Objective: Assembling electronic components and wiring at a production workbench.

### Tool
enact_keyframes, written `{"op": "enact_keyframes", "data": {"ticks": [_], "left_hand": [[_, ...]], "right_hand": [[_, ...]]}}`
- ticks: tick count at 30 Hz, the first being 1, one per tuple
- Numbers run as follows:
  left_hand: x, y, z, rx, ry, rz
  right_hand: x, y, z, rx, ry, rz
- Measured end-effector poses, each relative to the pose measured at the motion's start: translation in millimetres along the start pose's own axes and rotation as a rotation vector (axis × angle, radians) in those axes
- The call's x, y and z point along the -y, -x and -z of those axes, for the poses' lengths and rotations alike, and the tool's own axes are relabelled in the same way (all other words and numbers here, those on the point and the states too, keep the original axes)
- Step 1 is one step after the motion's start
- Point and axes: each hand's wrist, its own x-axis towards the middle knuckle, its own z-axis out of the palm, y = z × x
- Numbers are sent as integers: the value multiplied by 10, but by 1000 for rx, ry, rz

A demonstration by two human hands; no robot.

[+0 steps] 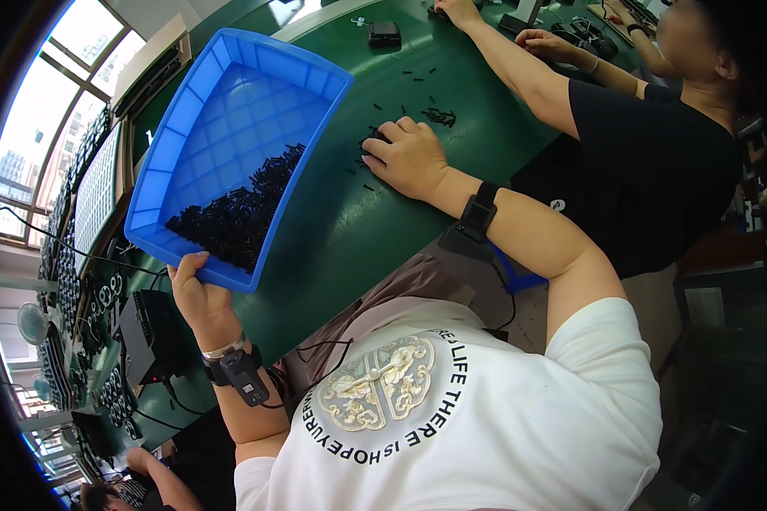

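My left hand point(203, 300) is closed on the near rim of a blue plastic bin point(172, 149), thumb over the edge. The bin is tilted, and a heap of small black rod-like pieces point(245, 204) lies along its lower side. Over the green table my right hand point(409, 157) is curled, its fingertips closed around some small black pieces point(378, 136), partly hidden by the fingers. More loose black pieces point(439, 117) are scattered on the table just beyond that hand.
A black box-shaped device point(384, 34) sits at the far side of the green table point(332, 230). On the right, a co-worker in black point(648, 162) reaches over the table. A black power unit point(149, 336) with cables stands left of my left hand. Another person point(166, 481) is at lower left.
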Motion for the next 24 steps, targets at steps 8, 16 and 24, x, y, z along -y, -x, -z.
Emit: {"op": "enact_keyframes", "data": {"ticks": [8, 16, 24], "left_hand": [[-33, -12, 50, 17, -8, -6], [-78, 18, 9, 15, -14, -13], [-60, -65, 139, 59, -26, -14]], "right_hand": [[-88, 175, 66, -44, -132, 41], [-48, 175, -18, 151, -38, 218], [-354, 89, 38, 194, 78, 67]]}}
